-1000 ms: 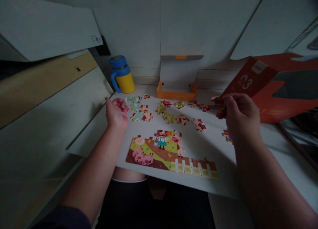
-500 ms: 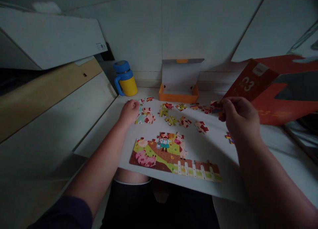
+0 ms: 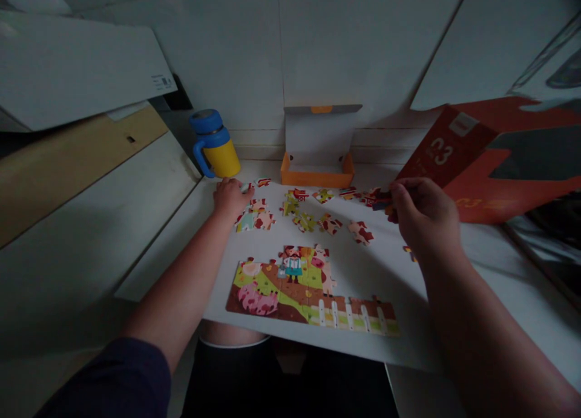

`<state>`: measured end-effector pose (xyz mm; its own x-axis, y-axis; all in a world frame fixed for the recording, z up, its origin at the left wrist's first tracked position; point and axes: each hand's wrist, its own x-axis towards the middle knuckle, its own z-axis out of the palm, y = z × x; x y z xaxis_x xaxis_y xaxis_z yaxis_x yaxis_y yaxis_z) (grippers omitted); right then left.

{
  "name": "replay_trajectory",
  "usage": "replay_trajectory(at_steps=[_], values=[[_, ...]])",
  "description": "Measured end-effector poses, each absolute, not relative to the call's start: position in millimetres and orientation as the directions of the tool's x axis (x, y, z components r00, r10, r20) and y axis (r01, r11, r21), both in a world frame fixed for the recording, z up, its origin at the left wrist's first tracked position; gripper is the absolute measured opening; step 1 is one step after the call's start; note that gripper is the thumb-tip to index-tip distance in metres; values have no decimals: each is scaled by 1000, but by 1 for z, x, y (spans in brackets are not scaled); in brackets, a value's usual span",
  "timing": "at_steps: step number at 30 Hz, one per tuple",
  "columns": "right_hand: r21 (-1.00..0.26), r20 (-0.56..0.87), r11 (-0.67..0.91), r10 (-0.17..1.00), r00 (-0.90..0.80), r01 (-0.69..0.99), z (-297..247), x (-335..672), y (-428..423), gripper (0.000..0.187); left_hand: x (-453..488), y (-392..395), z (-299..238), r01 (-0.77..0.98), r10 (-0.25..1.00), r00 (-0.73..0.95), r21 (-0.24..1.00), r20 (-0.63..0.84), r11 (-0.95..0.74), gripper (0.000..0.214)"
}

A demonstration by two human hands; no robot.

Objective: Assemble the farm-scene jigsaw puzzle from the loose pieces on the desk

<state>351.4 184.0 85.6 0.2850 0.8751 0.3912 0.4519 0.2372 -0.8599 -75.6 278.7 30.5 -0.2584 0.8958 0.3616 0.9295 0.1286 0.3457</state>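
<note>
Left hand (image 3: 231, 197): turned from palm-up to knuckles-up since the earliest frame, over the far-left loose pieces (image 3: 264, 220); whether it pinches any, cannot tell.
Right hand (image 3: 422, 209): thumb and fingers pinch a puzzle piece (image 3: 384, 202), perhaps several, above the counter (image 3: 372, 267).
Piece handling: probably light, stiff card with bendable tabs; best held by opposite edges.
Farm puzzle (image 3: 295, 285): part-joined, nearest the body.

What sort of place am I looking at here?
Probably a small corner of a home, though I can't be certain: a partly assembled farm jigsaw puzzle lies on a white table, with a blue-and-yellow mug and an open orange box behind it.
</note>
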Motion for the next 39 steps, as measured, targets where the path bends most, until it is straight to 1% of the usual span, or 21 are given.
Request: replay_trajectory(at_steps=[3,6,9,12,14,15,17,22,23,25,29,32,34,36,38,39], values=[[-848,394,234,878,271,476,86,351,183,34,-79,277,31,907,890,-267,409,370,102,34],[-831,400,214,871,284,514,87,352,182,37,-79,273,34,894,896,-257,441,362,78,35],[-814,386,153,863,325,561,87,354,183,36,-76,269,36,849,898,-203,527,391,-38,34],[-798,343,71,869,356,598,87,357,186,34,-68,265,38,698,908,-169,697,385,-165,33],[-781,337,54,876,346,623,85,358,188,34,-61,263,38,524,930,-181,832,320,-185,33],[-771,343,61,878,333,634,83,359,189,35,-57,263,38,439,942,-180,880,285,-183,33],[-755,362,83,880,307,651,80,360,190,34,-52,262,37,338,957,-147,922,249,-188,33],[-741,372,108,887,272,662,76,357,189,31,-48,269,27,234,970,-57,948,235,-216,39],[-737,375,110,887,268,667,76,357,189,31,-48,270,26,241,970,-43,945,239,-222,38],[-726,382,112,886,262,678,77,356,189,30,-49,270,26,343,959,-16,902,283,-261,32],[-726,385,120,887,255,677,78,356,190,30,-49,263,35,630,901,70,682,427,-372,21],[-729,389,130,887,250,672,78,357,191,30,-44,259,44,713,874,171,555,456,-429,15],[-734,390,142,888,242,664,77,358,191,30,-34,260,49,728,860,253,498,444,-471,15],[-734,394,154,890,230,661,76,358,192,32,-19,264,54,721,843,358,455,402,-523,17],[-729,401,167,890,215,664,74,358,192,32,-2,272,59,720,831,465,415,305,-556,21],[-727,403,173,891,208,665,74,357,192,33,7,277,62,735,826,513,378,234,-563,24]])
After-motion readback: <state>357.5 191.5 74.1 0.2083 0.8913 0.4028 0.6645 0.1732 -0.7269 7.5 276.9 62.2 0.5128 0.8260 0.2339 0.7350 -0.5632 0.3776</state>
